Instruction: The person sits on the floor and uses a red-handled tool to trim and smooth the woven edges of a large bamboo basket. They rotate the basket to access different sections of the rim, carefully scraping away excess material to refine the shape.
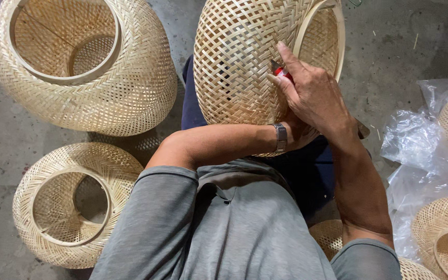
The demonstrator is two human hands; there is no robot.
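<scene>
Grey concrete floor point(6, 150) spreads under everything. From above, the right hand point(315, 96) is clenched around a small red-handled tool point(282, 72), pressing it against the woven basket point(245, 57) lying on the person's lap. The left hand point(299, 136) cups the basket from beneath, its grip mostly hidden. Two more baskets point(84, 67) point(71, 205) sit left; clear plastic bags point(421, 135) lie right.

Matt woven bamboo shade point(239, 62)
</scene>
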